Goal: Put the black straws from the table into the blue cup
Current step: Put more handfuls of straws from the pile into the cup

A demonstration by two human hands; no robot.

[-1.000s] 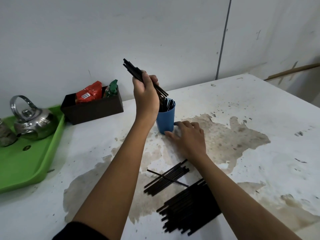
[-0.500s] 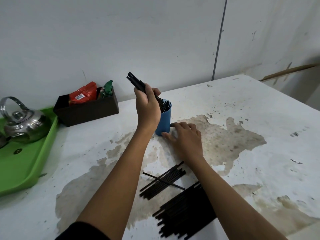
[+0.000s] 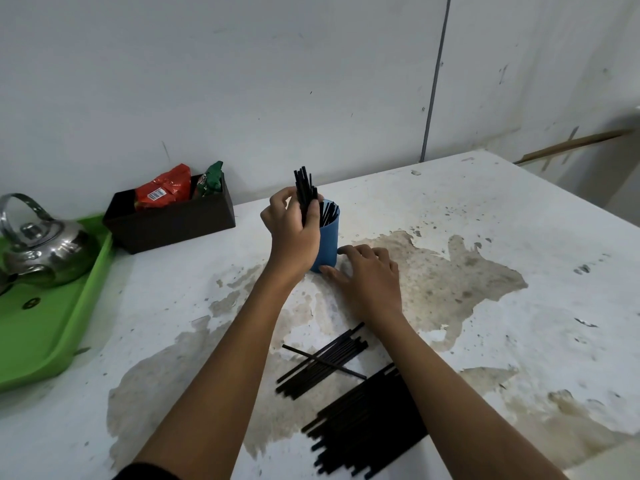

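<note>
The blue cup [image 3: 329,242] stands mid-table with several black straws inside it. My left hand [image 3: 292,230] is closed on a bundle of black straws [image 3: 304,192], held nearly upright at the cup's left rim, their lower ends hidden behind my fingers. My right hand [image 3: 367,278] rests with fingers spread at the cup's base on its near right side, holding nothing. A small group of black straws [image 3: 322,363] lies on the table nearer to me, one crossing the others. A larger pile of straws [image 3: 363,420] lies by the front edge, partly under my right forearm.
A dark box [image 3: 169,223] holding red and green packets stands at the back left. A green tray [image 3: 45,327] at the left edge carries a steel kettle [image 3: 41,249]. The white table [image 3: 519,244] is stained brown; a wall runs close behind it.
My left hand has lowered and turned the straw bundle from a leftward slant to nearly upright at the cup. My right hand stays at the cup's base.
</note>
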